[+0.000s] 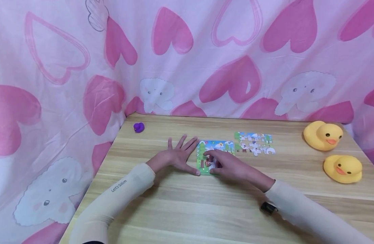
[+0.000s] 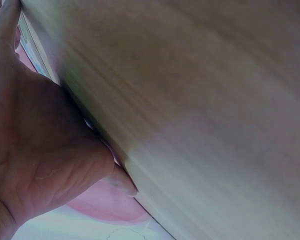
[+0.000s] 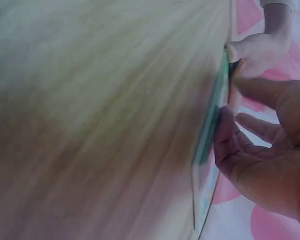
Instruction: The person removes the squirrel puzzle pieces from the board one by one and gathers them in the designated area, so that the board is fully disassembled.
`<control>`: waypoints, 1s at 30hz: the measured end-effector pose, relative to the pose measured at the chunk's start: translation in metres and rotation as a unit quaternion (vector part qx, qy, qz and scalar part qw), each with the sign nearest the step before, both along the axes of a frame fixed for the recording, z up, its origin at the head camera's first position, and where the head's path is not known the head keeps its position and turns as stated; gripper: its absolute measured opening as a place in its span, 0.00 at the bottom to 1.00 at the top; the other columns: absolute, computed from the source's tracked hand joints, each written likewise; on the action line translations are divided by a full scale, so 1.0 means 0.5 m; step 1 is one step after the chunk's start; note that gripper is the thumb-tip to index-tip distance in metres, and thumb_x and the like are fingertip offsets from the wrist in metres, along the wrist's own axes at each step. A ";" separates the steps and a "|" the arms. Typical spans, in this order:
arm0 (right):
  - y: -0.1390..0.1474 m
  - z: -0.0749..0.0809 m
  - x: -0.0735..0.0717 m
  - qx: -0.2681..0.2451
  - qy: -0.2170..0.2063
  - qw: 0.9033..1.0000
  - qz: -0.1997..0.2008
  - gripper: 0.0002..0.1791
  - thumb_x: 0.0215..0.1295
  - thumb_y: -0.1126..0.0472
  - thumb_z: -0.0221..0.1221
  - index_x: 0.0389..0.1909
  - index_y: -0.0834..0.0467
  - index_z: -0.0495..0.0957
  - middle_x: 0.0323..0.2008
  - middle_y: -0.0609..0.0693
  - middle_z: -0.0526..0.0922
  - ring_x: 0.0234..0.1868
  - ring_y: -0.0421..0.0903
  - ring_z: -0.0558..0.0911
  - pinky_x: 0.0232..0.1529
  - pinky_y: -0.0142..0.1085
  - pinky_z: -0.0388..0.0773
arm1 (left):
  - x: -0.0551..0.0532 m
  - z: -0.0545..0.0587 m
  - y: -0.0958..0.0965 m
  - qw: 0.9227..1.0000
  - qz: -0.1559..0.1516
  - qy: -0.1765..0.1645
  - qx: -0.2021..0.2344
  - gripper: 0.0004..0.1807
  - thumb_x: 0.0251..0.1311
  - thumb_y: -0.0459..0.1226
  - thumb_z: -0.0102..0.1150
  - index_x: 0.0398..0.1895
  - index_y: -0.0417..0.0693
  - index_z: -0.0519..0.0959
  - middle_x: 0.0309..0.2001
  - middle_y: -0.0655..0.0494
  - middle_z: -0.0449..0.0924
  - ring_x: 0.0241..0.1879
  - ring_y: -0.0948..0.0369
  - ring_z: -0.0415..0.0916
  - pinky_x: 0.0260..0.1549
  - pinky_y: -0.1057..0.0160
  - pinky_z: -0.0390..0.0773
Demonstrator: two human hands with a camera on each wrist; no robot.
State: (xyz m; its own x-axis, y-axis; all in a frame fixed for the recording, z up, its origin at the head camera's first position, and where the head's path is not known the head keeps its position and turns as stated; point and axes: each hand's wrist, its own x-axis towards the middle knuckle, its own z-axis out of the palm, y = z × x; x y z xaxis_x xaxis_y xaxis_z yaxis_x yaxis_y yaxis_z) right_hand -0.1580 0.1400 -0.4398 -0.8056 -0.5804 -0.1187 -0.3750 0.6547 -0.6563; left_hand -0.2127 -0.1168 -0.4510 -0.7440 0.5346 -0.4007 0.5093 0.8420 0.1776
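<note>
Nearest the camera: two forearms in smooth cream sleeves lay on the pale wood-grain laminate table (image 1: 205, 210); bare board stretched to its front edge.
Left hand: the left hand (image 1: 177, 157) lay flat on the wood, fingers spread and straight, its thumb tip touching the left edge of the puzzle board.
Right hand: the right hand (image 1: 227, 166) rested on the flat green-bordered cardboard puzzle board (image 1: 201, 159), fingertips (image 1: 209, 156) pressed down on its picture; whether they pinched a piece could not be told.
Puzzle board: it lay mid-table between both hands, thin and square-cornered, seen edge-on in the right wrist view (image 3: 210, 135).
Loose pieces: a patch of joined knobbly jigsaw pieces (image 1: 255, 143) lay just right of the board, apart from it.
Right edge: two glossy yellow rubber ducks (image 1: 323, 135) (image 1: 343, 168) sat well apart from the hands.
Far left: a small purple rounded toy (image 1: 139, 127) sat near the back corner.
Backdrop: wrinkled pink heart-print cloth (image 1: 187, 57) closed off the rear and left edges.
</note>
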 end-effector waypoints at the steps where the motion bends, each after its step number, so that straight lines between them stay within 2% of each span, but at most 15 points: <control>1: -0.002 -0.003 -0.002 -0.001 0.001 1.000 -0.007 0.34 0.69 0.61 0.70 0.74 0.53 0.71 0.51 0.46 0.82 0.43 0.41 0.79 0.47 0.36 0.81 | 0.000 0.000 0.000 1.000 0.000 0.000 0.001 0.76 0.45 0.86 0.53 0.86 0.68 0.24 0.87 0.68 0.17 0.86 0.46 0.15 0.70 0.15 0.24; 6: -0.011 -0.010 -0.011 0.005 0.012 1.000 -0.019 0.32 0.67 0.62 0.72 0.71 0.53 0.73 0.47 0.46 0.83 0.40 0.39 0.79 0.45 0.35 0.80 | -0.001 -0.001 -0.001 1.000 0.002 -0.003 -0.001 0.76 0.45 0.86 0.53 0.86 0.69 0.23 0.87 0.69 0.16 0.86 0.47 0.14 0.70 0.15 0.24; 15: -0.019 -0.012 -0.022 -0.009 0.032 0.999 -0.003 0.28 0.58 0.65 0.77 0.59 0.57 0.80 0.42 0.49 0.83 0.36 0.40 0.79 0.38 0.31 0.78 | -0.002 -0.002 -0.001 1.000 0.001 0.002 -0.005 0.76 0.45 0.87 0.52 0.86 0.69 0.23 0.87 0.69 0.16 0.86 0.47 0.15 0.69 0.15 0.25; 21: -0.020 -0.013 -0.024 -0.009 0.018 1.000 -0.013 0.29 0.55 0.63 0.79 0.58 0.57 0.81 0.42 0.48 0.84 0.37 0.41 0.79 0.39 0.31 0.79 | -0.003 -0.002 0.000 1.000 0.002 -0.002 -0.003 0.75 0.45 0.87 0.52 0.86 0.69 0.23 0.86 0.70 0.15 0.86 0.47 0.14 0.69 0.15 0.23; 30: -0.020 -0.018 -0.026 -0.009 0.037 0.999 -0.019 0.27 0.53 0.61 0.78 0.56 0.57 0.83 0.41 0.46 0.85 0.36 0.41 0.78 0.37 0.33 0.78 | -0.003 0.001 0.001 1.000 0.004 -0.002 -0.005 0.75 0.45 0.86 0.53 0.86 0.69 0.23 0.87 0.70 0.16 0.86 0.48 0.14 0.70 0.16 0.24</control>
State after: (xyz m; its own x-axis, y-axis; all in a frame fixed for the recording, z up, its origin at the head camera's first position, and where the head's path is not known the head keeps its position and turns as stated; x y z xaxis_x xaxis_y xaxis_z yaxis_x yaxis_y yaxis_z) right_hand -0.1708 0.1301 -0.4488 -0.8332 -0.5509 -0.0473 -0.3984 0.6575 -0.6395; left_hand -0.2140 -0.1165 -0.4506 -0.7462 0.5248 -0.4096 0.5025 0.8476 0.1705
